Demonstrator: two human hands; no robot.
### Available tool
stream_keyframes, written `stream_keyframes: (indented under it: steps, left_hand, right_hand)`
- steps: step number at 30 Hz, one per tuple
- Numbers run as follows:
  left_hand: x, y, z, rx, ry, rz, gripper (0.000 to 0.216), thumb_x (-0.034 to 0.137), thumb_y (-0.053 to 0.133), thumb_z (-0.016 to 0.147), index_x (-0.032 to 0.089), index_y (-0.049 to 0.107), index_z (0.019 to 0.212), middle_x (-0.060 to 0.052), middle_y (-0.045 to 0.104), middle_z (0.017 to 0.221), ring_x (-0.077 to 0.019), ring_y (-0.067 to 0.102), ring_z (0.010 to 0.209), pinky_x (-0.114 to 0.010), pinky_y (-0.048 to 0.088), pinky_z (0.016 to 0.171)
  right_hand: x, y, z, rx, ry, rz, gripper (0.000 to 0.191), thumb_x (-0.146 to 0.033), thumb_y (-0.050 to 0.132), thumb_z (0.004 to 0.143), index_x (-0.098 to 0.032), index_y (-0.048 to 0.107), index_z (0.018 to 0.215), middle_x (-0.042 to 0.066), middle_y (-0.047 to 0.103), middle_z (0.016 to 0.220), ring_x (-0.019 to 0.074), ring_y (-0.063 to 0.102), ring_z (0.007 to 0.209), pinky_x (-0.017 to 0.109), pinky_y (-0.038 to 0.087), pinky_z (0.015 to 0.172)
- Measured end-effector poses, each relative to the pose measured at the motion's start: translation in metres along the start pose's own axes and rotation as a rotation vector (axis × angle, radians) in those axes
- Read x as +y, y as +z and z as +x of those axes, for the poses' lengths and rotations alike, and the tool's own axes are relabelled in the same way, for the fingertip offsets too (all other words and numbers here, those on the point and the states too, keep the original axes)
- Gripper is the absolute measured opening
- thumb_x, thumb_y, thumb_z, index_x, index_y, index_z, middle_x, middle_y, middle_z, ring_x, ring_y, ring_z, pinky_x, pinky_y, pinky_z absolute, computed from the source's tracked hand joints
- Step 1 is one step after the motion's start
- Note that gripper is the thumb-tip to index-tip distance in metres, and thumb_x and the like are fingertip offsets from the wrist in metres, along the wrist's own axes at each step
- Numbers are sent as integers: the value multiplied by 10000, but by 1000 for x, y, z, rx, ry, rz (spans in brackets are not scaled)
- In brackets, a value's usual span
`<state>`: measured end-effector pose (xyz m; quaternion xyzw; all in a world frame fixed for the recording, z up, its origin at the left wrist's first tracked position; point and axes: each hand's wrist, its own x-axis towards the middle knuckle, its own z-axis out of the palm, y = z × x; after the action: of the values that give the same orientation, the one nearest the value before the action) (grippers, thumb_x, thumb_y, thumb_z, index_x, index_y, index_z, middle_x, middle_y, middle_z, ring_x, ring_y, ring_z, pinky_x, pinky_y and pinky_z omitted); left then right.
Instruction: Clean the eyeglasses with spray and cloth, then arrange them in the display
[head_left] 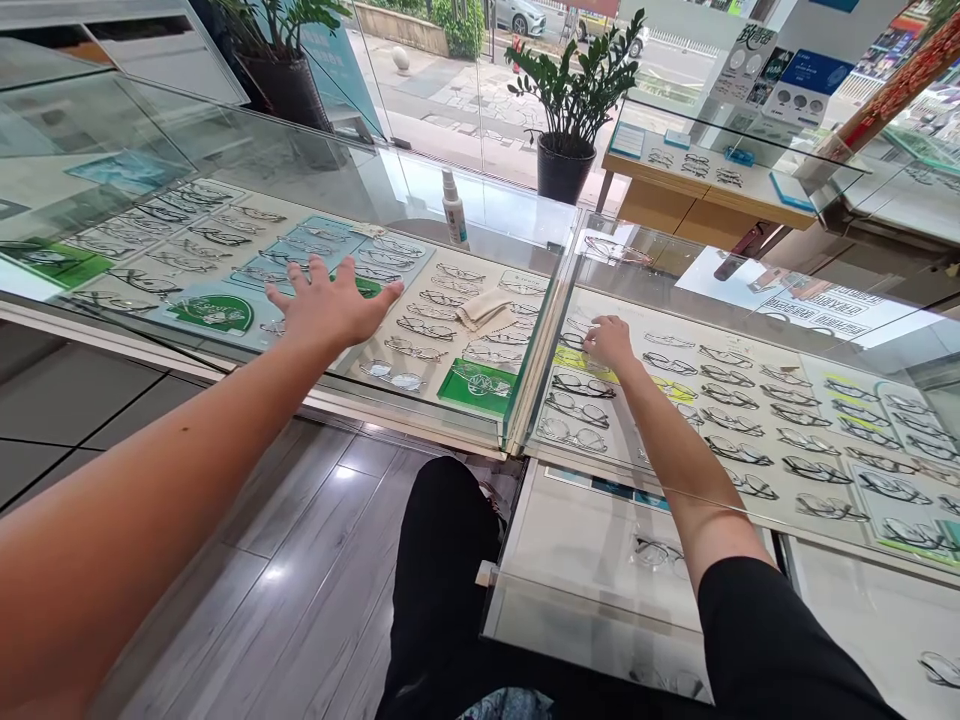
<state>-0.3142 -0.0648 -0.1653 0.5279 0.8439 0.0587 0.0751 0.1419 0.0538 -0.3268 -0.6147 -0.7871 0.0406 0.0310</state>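
Observation:
My left hand (330,300) lies with fingers spread on the glass top of the left display case (540,330), above rows of eyeglasses. My right hand (609,342) reaches into the right display case (750,300), beneath its glass top. Its fingers are bent together at the end of a pair of eyeglasses (573,340); the fingertips are partly hidden. Just nearer to me lie dark-framed eyeglasses (583,385) and a thin-framed pair (571,434). A beige cloth (484,312) rests between my hands on the left case.
A white spray bottle (454,208) stands on the left case. Below the right case, an open drawer (577,540) holds bagged eyeglasses (657,550). My knee (450,500) is beside the drawer. Potted plants (566,165) stand behind the cases, before the window.

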Motion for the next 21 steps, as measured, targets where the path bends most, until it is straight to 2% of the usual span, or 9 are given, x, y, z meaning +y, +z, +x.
stream_keyframes:
  steps: [10,16,21]
  left_hand:
    - [-1,0,1,-4,4,-19,1183,953,259,1037,152,208,1906,-265,63,1976,-535,47,1832,-798,44,1425]
    - [-3,2,4,9,10,-21,1200,970,248,1025,153,224,1903,-266,82,1974,-541,57,1830,-811,42,1419]
    - [-3,1,4,-9,6,-14,1186,960,249,1035,158,200,1909,-254,59,1979,-538,39,1832,-807,36,1421]
  right_hand:
    - [-4,-6,-4,1,-15,-3,346,-253,601,1030,-210,941,1080,158,773,1537,403,575,1490,583,401,1295]
    - [-4,-1,0,6,29,-7,454,-308,512,1082,-164,897,1275,191,696,1659,417,524,1563,593,389,1310]
    - [-4,1,3,-23,44,4,517,-270,414,1106,-121,871,1297,207,724,1630,430,542,1558,601,386,1319]
